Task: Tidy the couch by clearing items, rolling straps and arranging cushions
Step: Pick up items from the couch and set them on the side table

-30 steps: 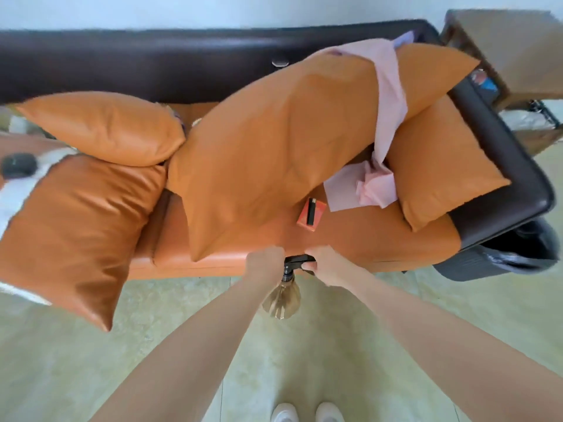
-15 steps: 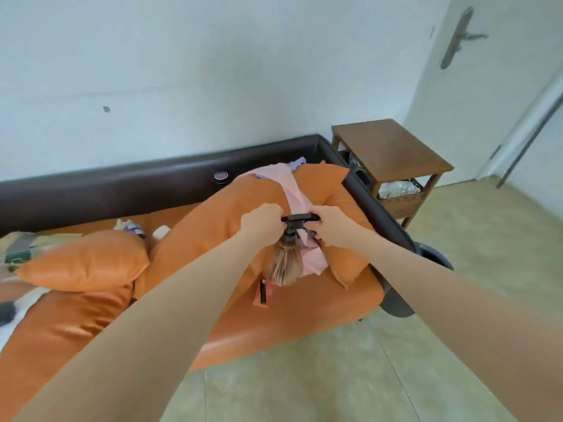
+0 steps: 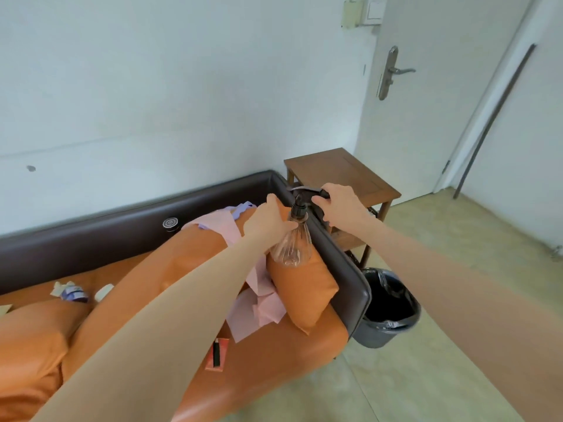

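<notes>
A clear spray bottle [image 3: 293, 248] with a black trigger head hangs in the air over the couch's right armrest [image 3: 341, 260]. My right hand [image 3: 341, 207] grips the black trigger head. My left hand [image 3: 269, 220] holds the bottle's neck and shoulder. Below them, an orange cushion [image 3: 304, 290] leans against the armrest. A pink cloth [image 3: 256, 306] is draped over a large orange cushion [image 3: 170, 269]. A pink card with a black stick [image 3: 216, 354] lies on the orange seat.
A wooden side table [image 3: 344, 175] stands right of the couch, past the armrest. A grey bin [image 3: 387, 312] with a black liner sits on the floor beside the armrest. Crumpled wrappers [image 3: 70, 292] lie at the seat's back. A white door [image 3: 426, 86] is beyond.
Both hands have carried the spray bottle up and to the right, from the couch's front edge to above the armrest. My view has lifted towards the side table and door.
</notes>
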